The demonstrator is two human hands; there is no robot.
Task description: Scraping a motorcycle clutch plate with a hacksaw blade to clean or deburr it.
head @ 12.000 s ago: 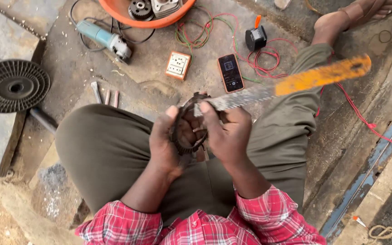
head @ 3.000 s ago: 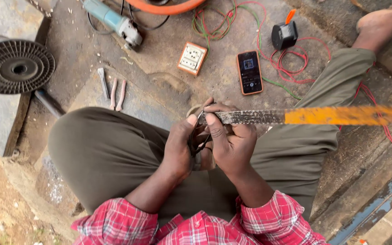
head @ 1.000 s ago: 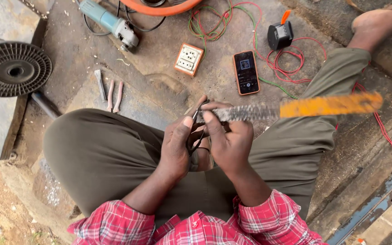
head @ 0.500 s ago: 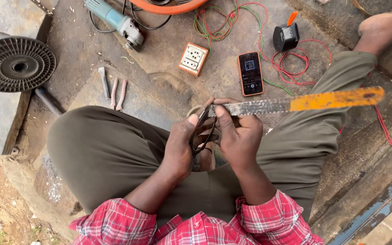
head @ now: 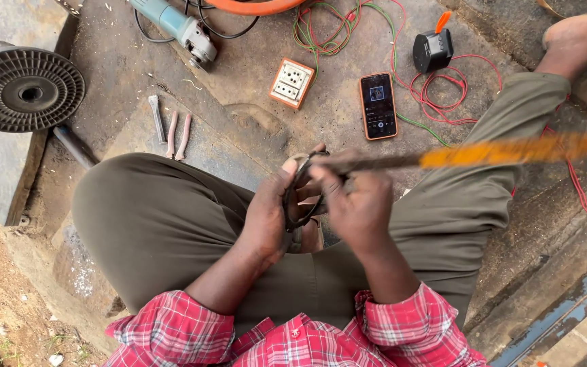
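Sitting cross-legged on the concrete floor [head: 253,102], with a black ribbed spool [head: 25,88] off to the left. Right hand [head: 358,211] has its grip closed round a long flat tool with an orange end [head: 504,151], blurred. Left hand [head: 270,214] wraps tight on a dark metal ring [head: 299,204] over the lap. Phone [head: 378,105] and orange-edged socket [head: 292,83] lie just ahead.

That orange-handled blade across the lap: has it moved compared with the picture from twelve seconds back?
Yes. The orange-handled blade then slanted up, its handle rising toward the bare foot; now it lies nearly level, just below the phone.
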